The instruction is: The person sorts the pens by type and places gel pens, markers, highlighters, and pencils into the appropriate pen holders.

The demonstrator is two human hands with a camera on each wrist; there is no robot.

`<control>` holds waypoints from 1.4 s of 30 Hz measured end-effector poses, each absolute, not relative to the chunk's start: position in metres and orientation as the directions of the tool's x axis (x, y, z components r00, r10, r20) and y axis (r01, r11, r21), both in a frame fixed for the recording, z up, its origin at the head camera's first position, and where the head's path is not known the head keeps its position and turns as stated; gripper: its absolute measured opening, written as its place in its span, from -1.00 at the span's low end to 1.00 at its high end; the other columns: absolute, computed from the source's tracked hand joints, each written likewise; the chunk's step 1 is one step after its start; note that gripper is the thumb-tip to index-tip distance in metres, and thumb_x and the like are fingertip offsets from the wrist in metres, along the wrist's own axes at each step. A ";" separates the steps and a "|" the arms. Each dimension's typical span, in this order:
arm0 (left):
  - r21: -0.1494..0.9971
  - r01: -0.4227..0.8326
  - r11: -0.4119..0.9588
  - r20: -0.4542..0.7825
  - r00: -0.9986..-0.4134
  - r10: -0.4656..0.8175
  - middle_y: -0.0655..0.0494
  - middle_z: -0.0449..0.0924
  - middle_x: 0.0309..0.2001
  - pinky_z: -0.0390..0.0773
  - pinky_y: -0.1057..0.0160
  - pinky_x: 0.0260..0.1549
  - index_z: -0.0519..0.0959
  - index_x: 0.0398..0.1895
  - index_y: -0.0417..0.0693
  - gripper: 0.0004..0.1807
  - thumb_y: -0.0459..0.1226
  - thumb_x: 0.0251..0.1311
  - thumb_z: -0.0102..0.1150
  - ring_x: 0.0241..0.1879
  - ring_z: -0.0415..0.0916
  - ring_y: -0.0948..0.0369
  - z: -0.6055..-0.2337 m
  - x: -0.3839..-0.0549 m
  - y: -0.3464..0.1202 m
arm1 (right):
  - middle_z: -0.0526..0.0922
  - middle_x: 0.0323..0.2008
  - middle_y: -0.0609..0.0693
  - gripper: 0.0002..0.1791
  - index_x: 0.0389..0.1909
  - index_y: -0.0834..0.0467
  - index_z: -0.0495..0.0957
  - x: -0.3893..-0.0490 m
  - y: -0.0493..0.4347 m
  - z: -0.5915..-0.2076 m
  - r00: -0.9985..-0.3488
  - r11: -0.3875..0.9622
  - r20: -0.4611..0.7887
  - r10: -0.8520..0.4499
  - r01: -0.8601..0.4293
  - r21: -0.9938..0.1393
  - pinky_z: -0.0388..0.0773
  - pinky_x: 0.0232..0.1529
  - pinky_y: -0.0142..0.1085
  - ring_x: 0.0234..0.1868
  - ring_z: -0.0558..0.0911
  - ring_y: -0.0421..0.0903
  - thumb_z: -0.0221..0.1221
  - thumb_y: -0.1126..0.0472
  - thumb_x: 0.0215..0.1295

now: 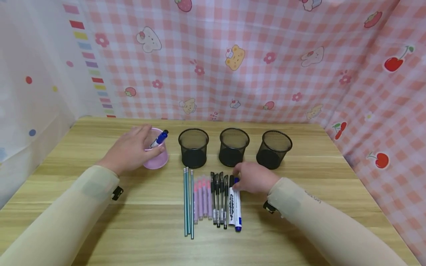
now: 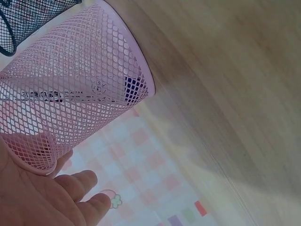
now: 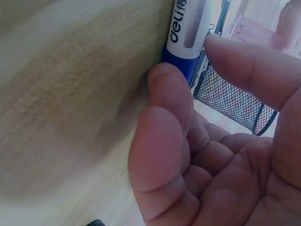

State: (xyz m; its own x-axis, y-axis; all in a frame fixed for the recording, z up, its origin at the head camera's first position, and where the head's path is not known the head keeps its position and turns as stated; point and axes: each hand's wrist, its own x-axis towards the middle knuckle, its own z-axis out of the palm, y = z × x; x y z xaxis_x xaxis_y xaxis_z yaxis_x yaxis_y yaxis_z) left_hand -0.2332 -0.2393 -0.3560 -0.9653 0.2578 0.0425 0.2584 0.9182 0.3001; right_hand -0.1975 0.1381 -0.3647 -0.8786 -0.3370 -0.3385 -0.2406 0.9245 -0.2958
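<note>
My left hand [image 1: 131, 149] grips the rim of a pink mesh pen cup [image 2: 80, 56], thumb across its near side. Inside the cup leans a blue whiteboard marker [image 1: 159, 139], partly hidden by the thumb and mesh. My right hand [image 1: 254, 177] pinches one end of a second blue whiteboard marker [image 1: 237, 207] lying on the table. In the right wrist view its thumb and a fingertip [image 3: 167, 77] lie on either side of this marker near a blue part. Beside it lies a black marker [image 1: 232, 207].
Left of the markers lie several black gel pens [image 1: 217, 199], several pink-purple highlighters [image 1: 202, 199] and three teal pencils [image 1: 188, 203]. Behind them stand three black mesh cups, left [image 1: 194, 157], middle [image 1: 232, 155] and right [image 1: 271, 157]. A patterned curtain [image 1: 213, 74] hangs at the back.
</note>
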 end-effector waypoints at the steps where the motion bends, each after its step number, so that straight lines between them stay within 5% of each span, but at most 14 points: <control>1: 0.299 0.259 0.918 0.043 -0.965 0.258 -0.30 0.02 0.66 0.00 -0.42 0.56 -0.02 0.70 -0.18 0.11 0.43 0.41 -0.12 0.64 -0.04 -0.27 -0.356 -0.233 -0.239 | 0.74 0.11 0.07 -0.51 0.15 0.14 0.67 -0.198 0.139 -0.365 -0.879 0.925 -0.340 -0.335 -0.239 -0.295 0.65 0.20 -0.03 -0.03 0.65 -0.07 0.48 0.04 0.26; 23: 0.307 0.253 0.917 0.033 -0.966 0.255 -0.32 0.03 0.65 -0.01 -0.41 0.57 -0.04 0.70 -0.21 0.10 0.40 0.44 -0.11 0.63 -0.03 -0.28 -0.355 -0.233 -0.238 | 0.74 -0.15 -0.02 -0.58 0.01 0.15 0.69 -0.200 0.142 -0.368 -0.894 0.936 -0.324 -0.310 -0.226 -0.271 0.66 -0.01 -0.12 -0.21 0.61 -0.09 0.51 0.05 0.22; 30: 0.306 0.246 0.920 0.031 -0.968 0.248 -0.32 0.01 0.66 0.00 -0.41 0.57 -0.04 0.70 -0.21 0.09 0.38 0.45 -0.09 0.64 -0.03 -0.28 -0.354 -0.232 -0.237 | 0.66 -0.28 -0.04 -0.56 0.00 0.18 0.69 -0.198 0.144 -0.369 -0.889 0.929 -0.328 -0.320 -0.226 -0.294 0.57 -0.21 -0.23 -0.29 0.59 -0.09 0.52 0.04 0.19; 42: 0.316 0.229 0.921 0.016 -0.972 0.236 -0.32 0.00 0.66 -0.03 -0.42 0.57 -0.06 0.71 -0.19 0.10 0.40 0.44 -0.11 0.64 -0.04 -0.29 -0.353 -0.231 -0.236 | 0.67 -0.30 -0.04 -0.61 0.00 0.14 0.66 -0.202 0.145 -0.369 -0.888 0.921 -0.322 -0.329 -0.226 -0.316 0.53 -0.34 -0.28 -0.35 0.59 -0.10 0.47 0.16 0.17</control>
